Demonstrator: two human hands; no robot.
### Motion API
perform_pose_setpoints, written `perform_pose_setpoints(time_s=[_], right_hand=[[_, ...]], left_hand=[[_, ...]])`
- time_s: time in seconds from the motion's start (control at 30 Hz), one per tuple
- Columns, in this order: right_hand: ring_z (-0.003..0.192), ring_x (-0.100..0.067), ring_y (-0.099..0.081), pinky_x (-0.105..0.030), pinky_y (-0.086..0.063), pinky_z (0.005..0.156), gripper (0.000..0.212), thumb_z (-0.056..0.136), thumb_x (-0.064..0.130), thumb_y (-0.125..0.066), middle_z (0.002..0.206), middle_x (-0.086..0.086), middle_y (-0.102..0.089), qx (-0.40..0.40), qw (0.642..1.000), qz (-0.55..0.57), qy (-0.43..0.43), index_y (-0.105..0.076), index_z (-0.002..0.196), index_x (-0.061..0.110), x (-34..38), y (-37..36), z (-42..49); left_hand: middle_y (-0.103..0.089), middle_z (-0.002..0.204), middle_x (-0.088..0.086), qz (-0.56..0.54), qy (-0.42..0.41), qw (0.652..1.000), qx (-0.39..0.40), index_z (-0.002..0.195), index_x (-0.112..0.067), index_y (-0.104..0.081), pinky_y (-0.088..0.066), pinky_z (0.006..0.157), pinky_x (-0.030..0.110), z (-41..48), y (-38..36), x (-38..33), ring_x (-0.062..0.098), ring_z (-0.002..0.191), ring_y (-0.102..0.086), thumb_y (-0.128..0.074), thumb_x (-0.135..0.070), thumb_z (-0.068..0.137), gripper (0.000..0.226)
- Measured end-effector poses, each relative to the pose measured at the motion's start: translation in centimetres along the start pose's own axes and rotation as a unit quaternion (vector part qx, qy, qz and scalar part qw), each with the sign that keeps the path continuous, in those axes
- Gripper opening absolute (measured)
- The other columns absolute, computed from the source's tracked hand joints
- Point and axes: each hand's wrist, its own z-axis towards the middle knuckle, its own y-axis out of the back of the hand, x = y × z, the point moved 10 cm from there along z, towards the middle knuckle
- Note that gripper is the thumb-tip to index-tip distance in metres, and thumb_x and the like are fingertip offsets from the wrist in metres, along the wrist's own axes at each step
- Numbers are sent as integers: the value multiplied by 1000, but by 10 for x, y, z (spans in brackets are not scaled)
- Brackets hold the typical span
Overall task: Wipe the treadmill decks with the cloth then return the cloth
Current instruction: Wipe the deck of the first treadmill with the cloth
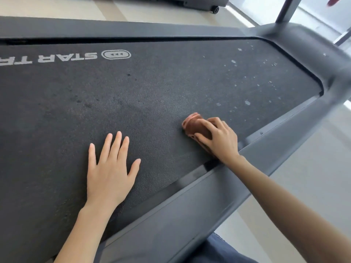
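Down on the deck (152, 88): left hand (109, 173) flat, fingers spread; right hand (222, 138) (arm outstretched), fingers round the cloth (193, 124).

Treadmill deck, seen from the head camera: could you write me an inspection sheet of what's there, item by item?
Surface: dark belt with white lettering; pale specks toward its far right end, some darker spots left of centre.
Job's things: brown cloth, bunched up, on the belt close to the side rail.
Clutter: nothing seen.
Hands: left hand lies flat on the belt, fingers spread; right hand grips the cloth.
Cables: nothing seen.
Surroundings: pale floor; another machine beyond the deck; an upright post at top right.
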Motion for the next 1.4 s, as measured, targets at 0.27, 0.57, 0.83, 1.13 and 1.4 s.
perform_pose_setpoints(time_s=[0.27, 0.57, 0.83, 1.13, 1.4], right_hand=[[104, -30, -50, -36, -45, 74, 43, 87, 54, -52, 111, -8, -52, 4, 991, 23, -131, -57, 118, 25, 32, -14, 20], [108, -25, -48, -36, -48, 73, 44, 88, 52, -54, 117, -3, -54, 2, 1000, 17, 21, -56, 125, 29, 34, -19, 57], [105, -28, -47, -31, -35, 66, 43, 87, 50, -55, 112, -10, -51, -22, 997, 48, -48, -59, 117, 20, 111, -35, 83], [107, -27, -47, -35, -45, 71, 43, 87, 54, -54, 115, -3, -53, -2, 999, 29, 17, -55, 123, 31, 53, -35, 97], [109, -34, -45, -39, -44, 79, 46, 88, 50, -53, 114, -13, -52, 2, 981, -6, -194, -57, 122, 19, -53, -28, 74]], left_hand=[[-35, 149, 11, -2, 2, 1000, 9, 139, -6, -41, -18, 111, 57, -1, 1, -1, 27, 140, -28, -22, -49, 87, 71], [-37, 148, 10, 2, 6, 1000, 16, 139, -8, -43, -21, 112, 56, 0, -1, -1, 26, 140, -29, -24, -49, 88, 68], [-35, 149, 8, 17, 11, 999, 30, 140, -10, -42, -23, 112, 55, 2, -6, 3, 24, 141, -26, -24, -50, 88, 67], [-36, 149, 7, 9, 13, 999, 29, 140, -10, -42, -23, 112, 55, 1, -5, 2, 24, 140, -27, -25, -49, 88, 66], [-31, 151, 10, 4, 28, 998, 51, 141, -8, -37, -17, 110, 61, 15, -9, -11, 28, 142, -22, -25, -55, 93, 68]])
